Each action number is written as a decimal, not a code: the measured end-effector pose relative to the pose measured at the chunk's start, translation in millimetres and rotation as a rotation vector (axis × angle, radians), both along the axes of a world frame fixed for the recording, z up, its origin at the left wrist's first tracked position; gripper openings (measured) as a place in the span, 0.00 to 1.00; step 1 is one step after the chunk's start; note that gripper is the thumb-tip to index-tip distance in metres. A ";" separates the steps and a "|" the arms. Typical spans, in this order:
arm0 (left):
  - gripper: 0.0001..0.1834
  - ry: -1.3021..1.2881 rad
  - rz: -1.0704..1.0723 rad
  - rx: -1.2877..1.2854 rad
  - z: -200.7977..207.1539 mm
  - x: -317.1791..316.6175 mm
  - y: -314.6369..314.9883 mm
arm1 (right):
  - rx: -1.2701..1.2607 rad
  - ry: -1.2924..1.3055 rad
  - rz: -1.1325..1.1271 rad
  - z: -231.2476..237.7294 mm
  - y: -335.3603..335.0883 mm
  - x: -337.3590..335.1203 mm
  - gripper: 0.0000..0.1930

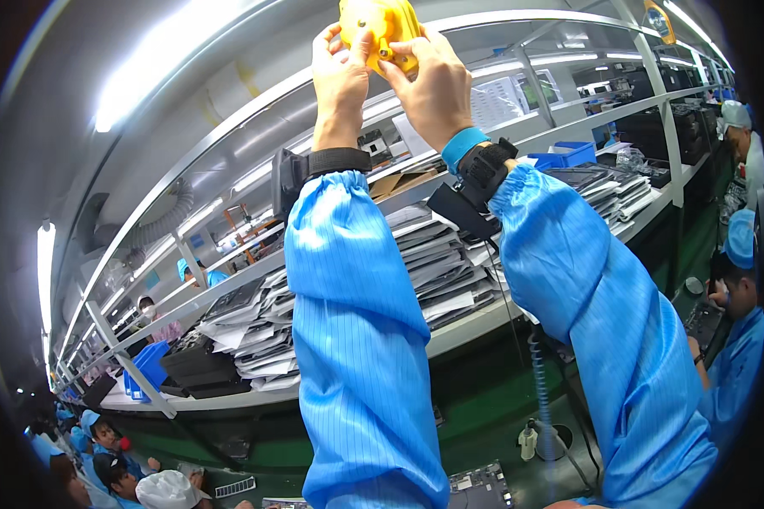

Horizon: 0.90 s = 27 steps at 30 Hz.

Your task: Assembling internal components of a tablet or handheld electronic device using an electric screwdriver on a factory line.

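Raised high at the top edge, both my arms in blue sleeves reach up to a yellow tool balancer (380,25), whose upper part is cut off by the frame. My left hand (341,72) grips its left side, thumb pressed on the front face. With my right hand (433,81) I hold its lower right, thumb and forefinger closed around a small knob (385,51) on the front. Dark straps with black devices are on both wrists, and a teal band (464,149) circles the right one.
A white metal rail (289,85) runs behind my hands. Below it, a shelf holds stacks of thin panels and papers (437,254) and a blue bin (148,369). A coiled blue hose (537,382) hangs over the bench, which bears an opened laptop base (477,488). Co-workers sit at both sides.
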<state>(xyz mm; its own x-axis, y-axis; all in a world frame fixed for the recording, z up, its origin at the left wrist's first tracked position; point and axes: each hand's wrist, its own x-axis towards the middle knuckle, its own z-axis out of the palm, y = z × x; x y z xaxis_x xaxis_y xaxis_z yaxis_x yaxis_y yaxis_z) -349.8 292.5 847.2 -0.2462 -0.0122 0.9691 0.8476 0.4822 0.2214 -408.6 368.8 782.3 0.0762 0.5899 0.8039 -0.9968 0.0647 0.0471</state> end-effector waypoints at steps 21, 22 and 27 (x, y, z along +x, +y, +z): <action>0.20 0.106 -0.040 0.076 16.3 -4.4 -13.1 | -0.097 -0.166 0.238 8.1 -14.7 29.9 0.13; 0.19 0.124 -0.053 0.076 16.7 -4.7 -12.4 | -0.105 -0.166 0.246 8.4 -15.0 31.2 0.13; 0.17 0.151 -0.036 0.028 20.6 -4.7 -4.1 | -0.111 -0.214 0.282 8.9 -16.2 31.8 0.14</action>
<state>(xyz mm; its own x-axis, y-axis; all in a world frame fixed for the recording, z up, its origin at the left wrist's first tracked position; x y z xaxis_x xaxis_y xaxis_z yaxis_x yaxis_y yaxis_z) -354.5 288.4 867.8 -0.0982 -0.0339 0.9946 0.8888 0.4466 0.1030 -376.7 352.7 791.2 -0.2649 0.6479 0.7142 -0.9626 -0.2211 -0.1565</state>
